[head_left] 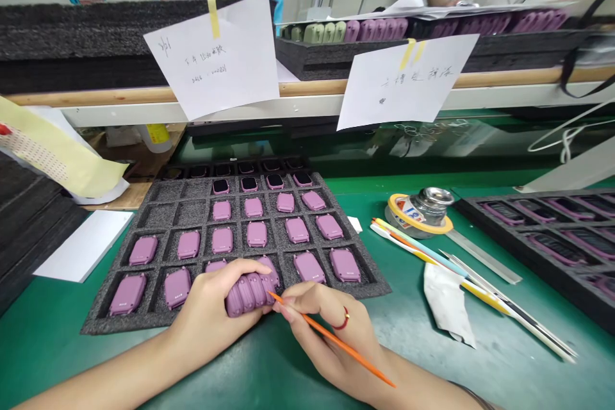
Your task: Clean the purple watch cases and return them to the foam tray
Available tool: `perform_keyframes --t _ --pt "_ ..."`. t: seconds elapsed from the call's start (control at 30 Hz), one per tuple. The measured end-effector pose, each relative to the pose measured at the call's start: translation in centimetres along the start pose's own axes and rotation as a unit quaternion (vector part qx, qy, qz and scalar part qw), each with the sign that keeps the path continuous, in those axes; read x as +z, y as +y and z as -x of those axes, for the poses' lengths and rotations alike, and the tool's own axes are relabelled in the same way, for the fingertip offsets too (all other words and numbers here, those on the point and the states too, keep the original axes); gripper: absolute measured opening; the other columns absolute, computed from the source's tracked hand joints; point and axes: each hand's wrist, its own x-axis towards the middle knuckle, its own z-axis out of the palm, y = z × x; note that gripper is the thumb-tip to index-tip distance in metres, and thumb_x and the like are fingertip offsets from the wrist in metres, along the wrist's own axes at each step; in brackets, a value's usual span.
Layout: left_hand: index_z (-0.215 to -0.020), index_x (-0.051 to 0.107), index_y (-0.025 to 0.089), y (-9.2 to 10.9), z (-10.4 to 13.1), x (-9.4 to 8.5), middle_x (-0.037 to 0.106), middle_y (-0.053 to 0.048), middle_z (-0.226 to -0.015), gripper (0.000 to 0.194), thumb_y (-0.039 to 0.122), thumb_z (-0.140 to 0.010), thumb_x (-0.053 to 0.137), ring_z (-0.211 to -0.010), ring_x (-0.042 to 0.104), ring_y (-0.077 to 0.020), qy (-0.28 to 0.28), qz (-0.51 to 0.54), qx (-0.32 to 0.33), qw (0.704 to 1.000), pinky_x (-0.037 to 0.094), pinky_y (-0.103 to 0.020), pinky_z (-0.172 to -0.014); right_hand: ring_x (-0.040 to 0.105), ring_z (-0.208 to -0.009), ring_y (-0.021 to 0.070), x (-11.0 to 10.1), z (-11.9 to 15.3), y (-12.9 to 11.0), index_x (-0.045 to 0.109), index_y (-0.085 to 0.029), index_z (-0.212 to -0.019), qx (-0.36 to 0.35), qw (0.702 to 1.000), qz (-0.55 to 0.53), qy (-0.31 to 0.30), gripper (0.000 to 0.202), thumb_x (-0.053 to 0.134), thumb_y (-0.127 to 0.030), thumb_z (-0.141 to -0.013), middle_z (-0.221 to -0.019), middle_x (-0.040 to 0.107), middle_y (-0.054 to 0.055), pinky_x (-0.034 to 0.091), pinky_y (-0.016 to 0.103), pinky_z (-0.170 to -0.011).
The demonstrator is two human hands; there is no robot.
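My left hand is wrapped round a stack of purple watch cases, set side by side with their edges up. In my right hand is a thin orange pointed stick, pinched between thumb and fingers. Its tip touches or nearly touches the right end of the stack. Just beyond my hands lies a black foam tray, its compartments holding many more purple watch cases. Some compartments at its upper left hold nothing. My left hand hides part of the tray's front row.
Right of the tray are a tape roll with a small glass jar, several sticks and pens, and a crumpled white wipe. Another foam tray stands far right. A shelf with hanging paper notes crosses above; people are behind it.
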Motion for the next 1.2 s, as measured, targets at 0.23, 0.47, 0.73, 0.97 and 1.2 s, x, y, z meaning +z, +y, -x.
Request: perform_keyframes --t 0.23,0.47,0.73,0.97,1.2 --pt "-0.108 0.066 0.029 -0.11 0.09 -0.04 0.078 0.005 -0.108 0.036 0.01 -0.078 0.074 -0.097 0.075 -0.0147 -0.002 -0.003 0.001 1.0 0.058 -0.021 -0.087 0.063 -0.063 0.0112 0.12 0.1 -0.22 0.049 -0.023 -0.086 -0.044 0.996 0.073 -0.008 0.02 0.052 -0.005 -0.093 -0.077 0.065 0.001 0.053 0.02 -0.059" --pt "-0.106 0.067 0.031 0.01 -0.03 -0.05 0.079 0.007 -0.107 0.04 0.006 -0.075 0.072 -0.096 0.076 -0.0132 0.001 -0.011 0.008 1.0 0.058 -0.019 -0.085 0.058 -0.064 0.012 0.23 0.55 0.0 0.051 -0.021 -0.09 -0.082 0.984 0.152 -0.031 0.015 0.05 -0.009 -0.098 -0.079 0.067 0.003 0.052 0.023 -0.059" --pt "-0.108 0.067 0.032 -0.15 0.11 -0.12 0.079 0.008 -0.108 0.043 0.005 -0.075 0.072 -0.098 0.075 -0.0132 -0.006 -0.017 0.008 1.0 0.057 -0.019 -0.086 0.06 -0.065 0.0139 -0.05 0.15 -0.22 0.053 -0.019 -0.09 -0.133 0.968 0.208 -0.047 0.015 0.05 -0.008 -0.098 -0.077 0.068 0.004 0.053 0.025 -0.062" --pt "-0.108 0.066 0.031 -0.31 0.16 -0.07 0.079 0.008 -0.107 0.043 0.006 -0.074 0.073 -0.097 0.075 -0.0136 -0.007 -0.023 -0.001 1.0 0.057 -0.019 -0.085 0.059 -0.066 0.014 -0.14 0.34 -0.22 0.053 -0.018 -0.089 -0.14 0.966 0.212 -0.053 0.014 0.052 -0.007 -0.098 -0.077 0.068 0.005 0.053 0.026 -0.063" --pt "-0.109 0.066 0.032 -0.52 0.26 -0.02 0.079 0.007 -0.108 0.041 0.009 -0.075 0.073 -0.099 0.075 -0.0149 -0.011 -0.028 -0.011 0.999 0.057 -0.021 -0.085 0.06 -0.069 0.0146 -0.25 0.12 -0.32 0.051 -0.018 -0.09 -0.135 0.968 0.206 -0.055 0.014 0.053 -0.006 -0.097 -0.079 0.069 0.006 0.054 0.027 -0.065"
